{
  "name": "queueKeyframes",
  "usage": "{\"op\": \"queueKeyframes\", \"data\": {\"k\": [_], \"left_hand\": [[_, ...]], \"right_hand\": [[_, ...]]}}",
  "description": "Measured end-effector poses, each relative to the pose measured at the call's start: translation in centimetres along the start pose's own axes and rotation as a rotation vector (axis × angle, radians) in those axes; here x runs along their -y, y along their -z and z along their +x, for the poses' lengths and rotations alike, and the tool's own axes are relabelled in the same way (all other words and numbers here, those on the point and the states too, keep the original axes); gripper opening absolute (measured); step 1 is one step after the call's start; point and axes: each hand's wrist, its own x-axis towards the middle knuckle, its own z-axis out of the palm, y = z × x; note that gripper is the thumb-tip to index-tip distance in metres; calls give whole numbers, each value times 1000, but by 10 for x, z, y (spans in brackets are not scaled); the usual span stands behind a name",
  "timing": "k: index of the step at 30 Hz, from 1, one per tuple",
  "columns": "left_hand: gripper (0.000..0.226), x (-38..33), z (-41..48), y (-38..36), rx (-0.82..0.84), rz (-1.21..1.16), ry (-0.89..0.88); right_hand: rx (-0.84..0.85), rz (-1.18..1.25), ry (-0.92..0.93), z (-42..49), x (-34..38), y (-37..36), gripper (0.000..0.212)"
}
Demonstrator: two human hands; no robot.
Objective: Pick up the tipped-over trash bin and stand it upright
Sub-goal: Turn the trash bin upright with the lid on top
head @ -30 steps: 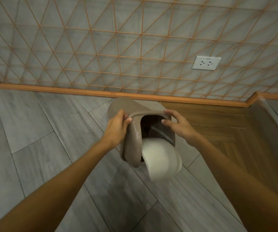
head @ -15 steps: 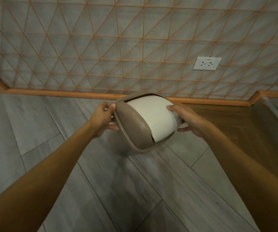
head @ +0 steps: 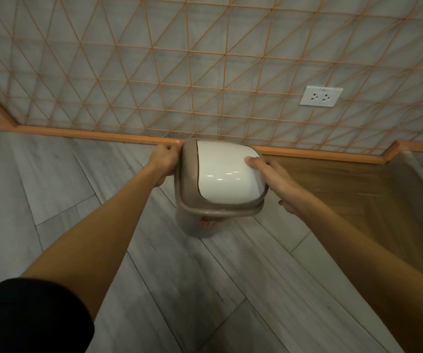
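Between both hands (head: 163, 161) (head: 272, 179): trash bin (head: 195, 189) upright, gripped.

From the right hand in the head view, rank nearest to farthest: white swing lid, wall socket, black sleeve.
Measured from the right hand:
1. White swing lid, touched by its thumb, just to its left.
2. Wall socket, up on the wall behind it.
3. Black sleeve, bottom left corner, on the other arm.
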Motion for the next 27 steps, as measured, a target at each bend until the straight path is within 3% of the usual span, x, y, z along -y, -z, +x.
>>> {"op": "queueKeyframes", "data": {"k": [4,7,12,23,25,27], "left_hand": [[57,-7,3,-5,1,-77,18],[63,-11,6,-5,-23,-131,68],[37,0,18,1,-96,-252,178],[32,25,9,19,-104,-350,183],[28,28,1,20,-154,-323,114],[32,35,-20,19,-294,-271,-89]], "right_hand": [[89,55,-108,1,3,-13,93],[157,172,-166,4,9,-20,91],[173,218,-199,13,21,-31,96],[129,228,-187,16,38,-60,106],[126,200,-150,14,36,-54,103],[4,182,15,9,28,-47,98]]}}
